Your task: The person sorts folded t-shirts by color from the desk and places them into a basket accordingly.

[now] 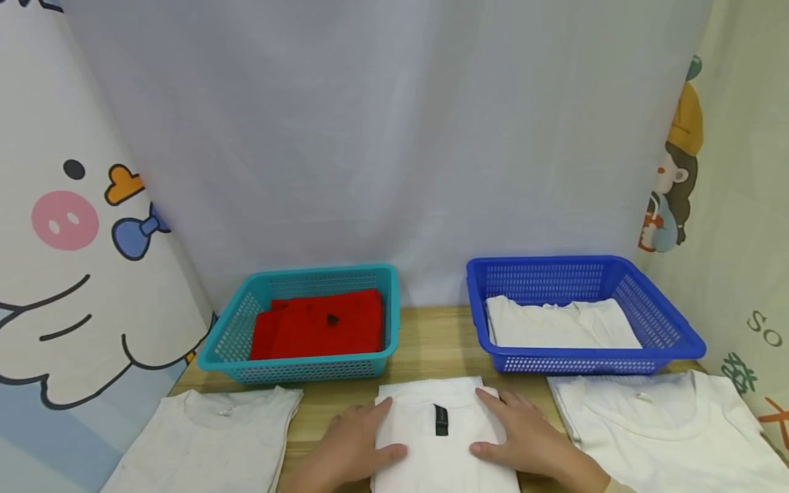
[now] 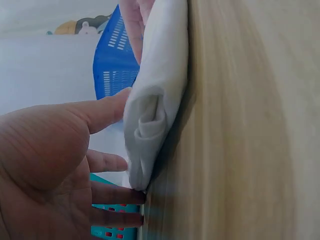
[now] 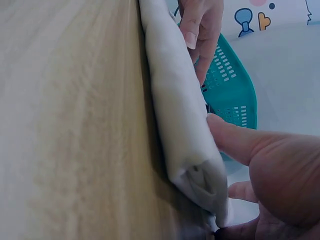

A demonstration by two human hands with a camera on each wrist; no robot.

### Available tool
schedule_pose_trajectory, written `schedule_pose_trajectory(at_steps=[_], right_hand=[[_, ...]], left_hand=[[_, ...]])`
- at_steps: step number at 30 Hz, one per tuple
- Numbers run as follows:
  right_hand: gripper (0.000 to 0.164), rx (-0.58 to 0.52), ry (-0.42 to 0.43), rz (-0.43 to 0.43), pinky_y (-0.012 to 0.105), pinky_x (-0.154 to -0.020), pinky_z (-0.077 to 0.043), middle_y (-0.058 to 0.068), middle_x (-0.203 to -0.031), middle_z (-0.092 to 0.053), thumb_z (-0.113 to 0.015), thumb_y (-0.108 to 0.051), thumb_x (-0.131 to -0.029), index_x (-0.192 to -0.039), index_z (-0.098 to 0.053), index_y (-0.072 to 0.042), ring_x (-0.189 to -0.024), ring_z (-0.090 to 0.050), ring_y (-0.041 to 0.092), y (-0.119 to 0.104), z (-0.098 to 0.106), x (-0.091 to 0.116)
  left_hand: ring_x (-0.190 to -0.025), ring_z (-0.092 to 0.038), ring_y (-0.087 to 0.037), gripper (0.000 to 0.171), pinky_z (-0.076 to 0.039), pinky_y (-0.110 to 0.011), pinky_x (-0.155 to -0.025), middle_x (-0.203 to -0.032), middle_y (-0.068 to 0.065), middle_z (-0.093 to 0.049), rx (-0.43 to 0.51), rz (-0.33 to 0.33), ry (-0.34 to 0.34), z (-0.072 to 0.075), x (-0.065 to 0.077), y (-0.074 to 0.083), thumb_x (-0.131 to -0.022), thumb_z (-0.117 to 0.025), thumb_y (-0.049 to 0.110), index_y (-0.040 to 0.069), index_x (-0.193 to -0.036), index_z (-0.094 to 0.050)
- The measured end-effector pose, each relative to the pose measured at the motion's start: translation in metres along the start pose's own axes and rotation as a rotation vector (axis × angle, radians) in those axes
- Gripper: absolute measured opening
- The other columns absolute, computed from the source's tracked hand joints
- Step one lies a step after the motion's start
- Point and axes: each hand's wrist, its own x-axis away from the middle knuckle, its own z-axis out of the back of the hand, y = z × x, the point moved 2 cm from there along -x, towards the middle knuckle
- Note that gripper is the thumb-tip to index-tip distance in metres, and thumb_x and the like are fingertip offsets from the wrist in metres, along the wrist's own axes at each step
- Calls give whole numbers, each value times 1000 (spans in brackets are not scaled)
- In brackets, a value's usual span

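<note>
A folded white T-shirt [image 1: 440, 452] with a black neck label lies on the table at front centre. On its left edge rests my left hand [image 1: 351, 441], thumb on the cloth and fingers stretched forward. My right hand [image 1: 524, 435] touches the right edge in a mirrored pose, fingers extended. From the left wrist view, the left hand [image 2: 55, 160] has its thumb on the upper face of the folded shirt [image 2: 155, 100], with lower fingers near the table. The right wrist view shows the right hand [image 3: 280, 175] likewise against the shirt [image 3: 182, 110].
Behind on the left stands a teal basket [image 1: 302, 371] holding folded red clothing [image 1: 327, 325]. A blue basket [image 1: 579, 361] with white clothing [image 1: 561, 325] stands back right. White T-shirts lie at left [image 1: 209, 438] and right [image 1: 672, 424] on the wooden table [image 1: 434, 335]. A pale curtain [image 1: 394, 150] hangs behind.
</note>
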Motion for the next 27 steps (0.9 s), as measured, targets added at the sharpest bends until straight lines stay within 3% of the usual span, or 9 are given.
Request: schedule_pose_trajectory(at_steps=[6, 12, 18, 22, 27], right_hand=[[73, -61, -18, 16, 57, -94, -41, 21, -130, -52, -79, -51, -73, -134, -57, -18, -120, -48, 38, -1, -1, -2], [61, -166, -65, 116, 56, -96, -41, 14, -126, -60, -79, -37, -77, -130, -60, -14, -117, -53, 34, 0, -1, -4], [51, -275, -45, 112, 56, -96, -41, 10, -126, -60, -80, -29, -77, -124, -62, -19, -117, -53, 32, 1, -3, -5], [51, -454, -64, 62, 43, -88, -48, 13, -126, -58, -82, -25, -76, -123, -63, -17, -110, -53, 29, -1, -4, -5], [48, -744, -137, 32, 34, -66, -56, 18, -113, -58, -79, -15, -78, -122, -62, -5, -86, -63, 25, -3, -6, -4]], left_hand=[[-117, -49, -41, 76, -41, -57, -95, -130, -21, -54, 92, -69, 39, -1, 4, 4, -77, -78, 43, 3, -136, -52], [-118, -50, -37, 76, -41, -56, -98, -130, -20, -53, 274, -27, -3, -5, 2, 4, -71, -85, 28, 3, -135, -52], [-113, -53, -33, 73, -41, -55, -97, -127, -13, -57, 384, -14, -46, -8, -1, 4, -69, -86, 19, 9, -133, -53], [-111, -51, -30, 68, -40, -55, -98, -126, -11, -56, 546, -5, -53, -11, -4, 4, -68, -85, 10, 11, -130, -55], [-112, -48, -32, 69, -37, -55, -99, -127, -13, -53, 707, 20, -57, -12, -3, 2, -65, -85, 0, 12, -128, -57]])
